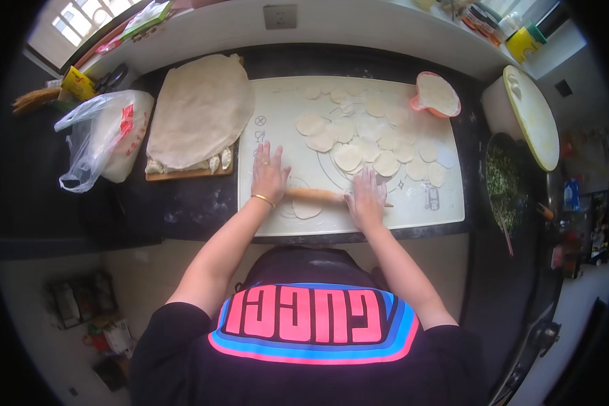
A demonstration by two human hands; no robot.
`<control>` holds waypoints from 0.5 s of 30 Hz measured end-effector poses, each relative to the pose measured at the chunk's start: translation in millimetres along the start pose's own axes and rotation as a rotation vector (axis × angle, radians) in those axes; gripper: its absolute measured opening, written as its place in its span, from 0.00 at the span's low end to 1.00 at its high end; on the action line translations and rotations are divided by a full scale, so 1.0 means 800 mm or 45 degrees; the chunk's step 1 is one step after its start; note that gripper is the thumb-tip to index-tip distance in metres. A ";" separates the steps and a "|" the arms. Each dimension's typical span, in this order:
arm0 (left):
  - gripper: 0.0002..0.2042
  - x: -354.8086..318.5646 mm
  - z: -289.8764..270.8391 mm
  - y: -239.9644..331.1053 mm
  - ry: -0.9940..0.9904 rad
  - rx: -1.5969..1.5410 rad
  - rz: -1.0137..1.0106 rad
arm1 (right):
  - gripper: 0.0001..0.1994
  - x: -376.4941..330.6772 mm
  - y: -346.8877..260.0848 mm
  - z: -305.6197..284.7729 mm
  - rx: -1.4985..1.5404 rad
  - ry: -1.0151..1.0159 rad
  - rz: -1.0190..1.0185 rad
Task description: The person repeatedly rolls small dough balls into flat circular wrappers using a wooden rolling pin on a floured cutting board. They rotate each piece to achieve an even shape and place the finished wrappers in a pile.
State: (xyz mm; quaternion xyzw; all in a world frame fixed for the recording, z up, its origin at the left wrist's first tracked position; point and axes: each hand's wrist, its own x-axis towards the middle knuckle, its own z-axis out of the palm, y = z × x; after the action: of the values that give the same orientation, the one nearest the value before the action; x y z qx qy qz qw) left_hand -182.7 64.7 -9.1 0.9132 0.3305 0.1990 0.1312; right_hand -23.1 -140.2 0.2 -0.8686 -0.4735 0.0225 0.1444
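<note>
While two flat hands (318,186) press one rolling pin (316,195), one dough disc (306,209) beneath

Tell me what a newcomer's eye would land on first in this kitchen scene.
First, both hands pressing a wooden rolling pin over a dough round at the near edge of the white mat: the left hand lies flat on its left end, the right hand on its right. Next, the cluster of rolled wrappers further back on the mat. To the left, a large cloth drapes over a wooden board.
</note>
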 end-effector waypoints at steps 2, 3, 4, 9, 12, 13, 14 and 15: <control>0.26 0.011 0.006 -0.006 0.029 -0.116 -0.052 | 0.25 0.008 -0.006 -0.002 -0.018 0.038 0.019; 0.24 0.007 0.008 -0.008 0.018 -0.103 -0.010 | 0.24 0.008 -0.007 -0.003 -0.027 0.058 0.029; 0.23 0.000 0.011 -0.010 0.007 -0.091 0.031 | 0.23 -0.002 -0.006 -0.004 0.000 0.013 -0.046; 0.21 -0.038 -0.021 0.006 -0.352 -0.355 0.388 | 0.19 -0.081 -0.001 0.006 0.178 0.071 -0.171; 0.24 -0.021 -0.006 0.035 -0.660 -0.505 0.122 | 0.20 -0.086 -0.001 0.012 0.227 0.121 -0.193; 0.25 -0.020 -0.002 0.045 -0.613 -0.428 0.092 | 0.20 -0.084 0.001 0.006 0.229 0.116 -0.223; 0.23 -0.016 0.000 0.050 -0.701 -0.384 0.056 | 0.20 -0.081 0.005 0.001 0.231 0.110 -0.253; 0.21 -0.011 0.000 0.054 -0.788 -0.340 0.019 | 0.21 -0.079 0.010 -0.001 0.217 0.105 -0.285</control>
State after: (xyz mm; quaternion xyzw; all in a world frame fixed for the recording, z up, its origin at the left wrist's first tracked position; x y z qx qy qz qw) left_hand -165.2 26.4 4.0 0.9075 0.2393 -0.0451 0.3422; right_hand -51.6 -197.1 -6.9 -0.7951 -0.5575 0.0106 0.2386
